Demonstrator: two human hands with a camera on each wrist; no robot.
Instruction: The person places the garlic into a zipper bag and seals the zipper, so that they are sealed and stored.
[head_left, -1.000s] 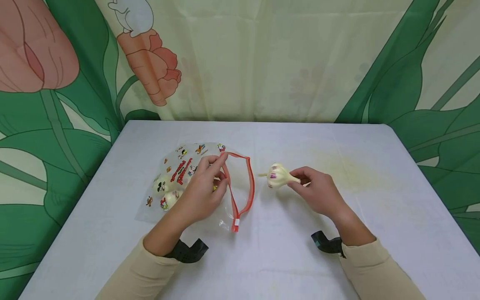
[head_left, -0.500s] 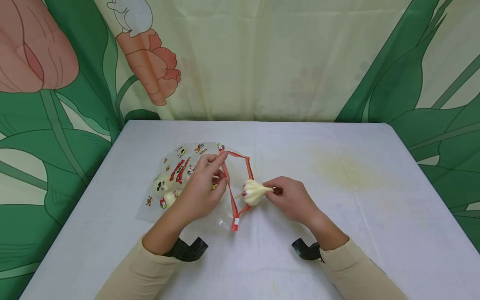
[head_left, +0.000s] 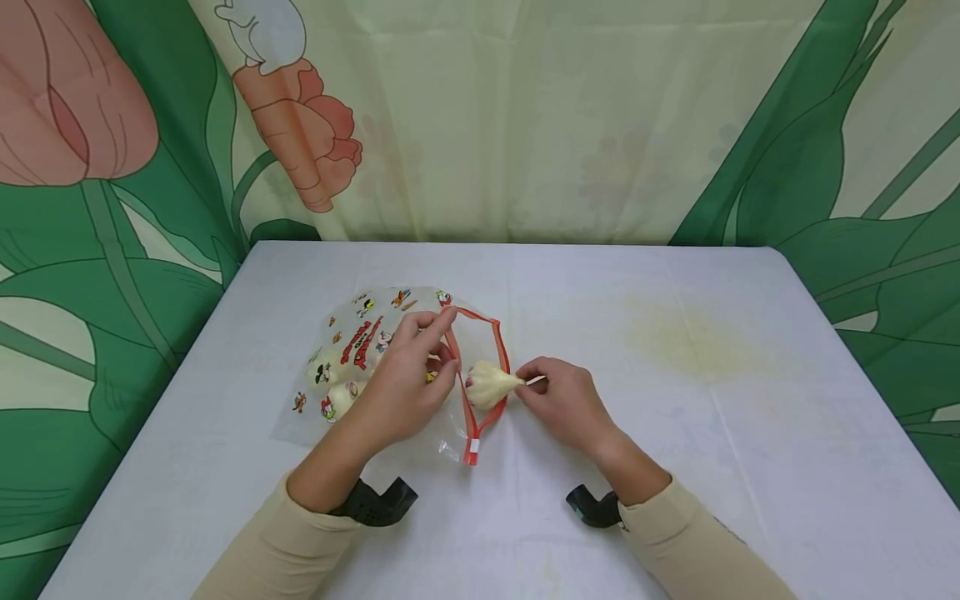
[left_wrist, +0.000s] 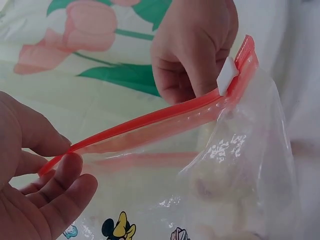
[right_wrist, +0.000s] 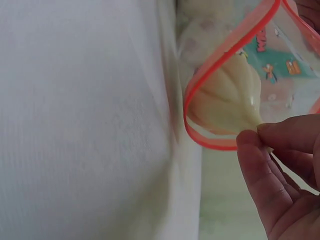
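A clear plastic zipper bag [head_left: 420, 293] with cartoon prints lies on the white table, its red-edged mouth spread wide and facing right. My left hand [head_left: 411, 379] pinches the bag's red rim [left_wrist: 145, 120] between thumb and fingers. By its thin stem, my right hand [head_left: 566, 404] pinches a pale garlic bulb [head_left: 489, 385]. In the right wrist view the bulb [right_wrist: 227, 95] sits within the red mouth, its round end pointing into the bag. Pale round bulbs [head_left: 343, 396] show through the plastic, partly covered by the left hand and wrist.
A white slider [left_wrist: 227, 76] sits at one end of the red zipper. Black wrist bands with camera mounts [head_left: 375, 502] are on both forearms. The white table [head_left: 712, 467] extends to the right, with a patterned curtain [head_left: 525, 125] behind its far edge.
My right hand has carried the garlic bulb leftward from beside the bag into its red-edged mouth. The left hand has stayed on the rim, and the bag has barely moved.
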